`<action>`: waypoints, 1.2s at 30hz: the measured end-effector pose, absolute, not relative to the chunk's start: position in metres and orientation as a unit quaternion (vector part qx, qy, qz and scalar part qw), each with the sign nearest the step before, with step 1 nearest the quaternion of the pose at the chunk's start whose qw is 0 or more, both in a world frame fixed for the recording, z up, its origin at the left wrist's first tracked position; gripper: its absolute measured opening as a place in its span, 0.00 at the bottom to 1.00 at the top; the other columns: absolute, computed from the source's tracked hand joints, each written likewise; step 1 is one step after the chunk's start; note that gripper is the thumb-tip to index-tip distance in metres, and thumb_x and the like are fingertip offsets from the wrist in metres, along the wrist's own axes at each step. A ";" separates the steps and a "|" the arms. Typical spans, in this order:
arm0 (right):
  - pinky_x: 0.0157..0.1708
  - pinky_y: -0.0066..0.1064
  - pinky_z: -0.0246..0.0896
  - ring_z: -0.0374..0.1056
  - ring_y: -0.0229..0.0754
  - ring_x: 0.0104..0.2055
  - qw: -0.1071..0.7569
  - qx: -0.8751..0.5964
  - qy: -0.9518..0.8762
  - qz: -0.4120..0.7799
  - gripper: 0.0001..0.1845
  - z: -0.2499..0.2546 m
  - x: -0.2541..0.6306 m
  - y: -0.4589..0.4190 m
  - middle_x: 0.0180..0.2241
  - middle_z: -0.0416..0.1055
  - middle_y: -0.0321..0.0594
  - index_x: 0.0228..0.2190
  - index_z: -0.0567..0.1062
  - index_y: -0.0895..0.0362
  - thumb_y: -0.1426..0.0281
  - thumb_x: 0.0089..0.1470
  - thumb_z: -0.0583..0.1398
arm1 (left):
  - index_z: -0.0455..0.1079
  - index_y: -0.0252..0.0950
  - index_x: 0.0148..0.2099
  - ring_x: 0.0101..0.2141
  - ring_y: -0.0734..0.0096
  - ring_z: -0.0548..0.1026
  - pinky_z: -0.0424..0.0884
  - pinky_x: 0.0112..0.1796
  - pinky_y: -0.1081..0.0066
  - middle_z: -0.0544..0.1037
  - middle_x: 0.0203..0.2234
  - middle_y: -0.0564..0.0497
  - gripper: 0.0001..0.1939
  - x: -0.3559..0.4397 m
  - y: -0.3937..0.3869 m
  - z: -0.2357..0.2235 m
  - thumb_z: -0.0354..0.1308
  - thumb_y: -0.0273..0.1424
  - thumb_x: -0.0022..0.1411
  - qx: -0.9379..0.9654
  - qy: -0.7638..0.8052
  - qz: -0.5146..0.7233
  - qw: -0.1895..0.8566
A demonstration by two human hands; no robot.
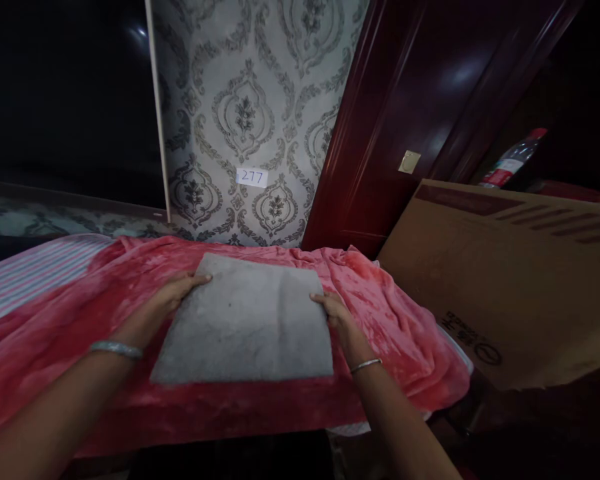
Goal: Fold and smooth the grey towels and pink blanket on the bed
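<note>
A flat grey rectangular mat (250, 320) with a faint vertical crease is held up above a red plush blanket (390, 320). My left hand (183, 288) grips its left edge near the far corner, thumb on top and the other fingers mostly hidden beneath. On the opposite side, my right hand (334, 308) pinches the right edge, also with the thumb over the upper face. The mat's near edge tilts toward me. What it is made of I cannot tell for certain.
At right a large cardboard box (500, 280) leans beside the blanket, with a red-capped plastic bottle (513, 160) behind it. A striped cloth (40, 270) lies at left under a dark screen (70, 100). A paper marked 277 (252, 177) is on the patterned wall.
</note>
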State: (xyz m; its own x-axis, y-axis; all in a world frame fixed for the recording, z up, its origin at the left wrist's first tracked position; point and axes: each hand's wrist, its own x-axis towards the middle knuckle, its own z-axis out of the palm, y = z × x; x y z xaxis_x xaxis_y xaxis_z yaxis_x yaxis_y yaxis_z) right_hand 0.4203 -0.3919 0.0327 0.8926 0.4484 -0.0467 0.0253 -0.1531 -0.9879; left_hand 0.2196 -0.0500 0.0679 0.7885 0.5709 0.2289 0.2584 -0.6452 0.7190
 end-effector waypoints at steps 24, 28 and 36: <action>0.59 0.48 0.63 0.73 0.51 0.52 0.475 -0.819 -0.322 -0.023 0.16 -0.032 0.370 -0.465 0.44 0.80 0.44 0.32 0.81 0.50 0.70 0.48 0.53 | 0.80 0.47 0.43 0.59 0.55 0.74 0.66 0.63 0.57 0.79 0.56 0.48 0.21 0.111 -0.053 -0.006 0.50 0.44 0.56 0.925 0.084 0.164 0.333; 0.57 0.51 0.64 0.74 0.55 0.52 0.425 -0.859 -0.284 -0.035 0.21 -0.012 0.378 -0.464 0.46 0.80 0.48 0.39 0.83 0.51 0.72 0.52 0.53 | 0.81 0.42 0.45 0.54 0.50 0.78 0.70 0.60 0.54 0.82 0.51 0.44 0.24 0.120 -0.037 0.012 0.47 0.44 0.57 0.940 0.142 0.143 0.276; 0.71 0.49 0.44 0.48 0.50 0.74 0.254 -0.857 -0.448 -0.025 0.34 0.014 0.311 -0.319 0.71 0.55 0.47 0.69 0.60 0.60 0.66 0.64 0.52 | 0.60 0.33 0.72 0.72 0.49 0.52 0.47 0.70 0.47 0.58 0.71 0.38 0.35 0.196 -0.126 0.028 0.48 0.43 0.68 0.985 0.098 0.115 0.082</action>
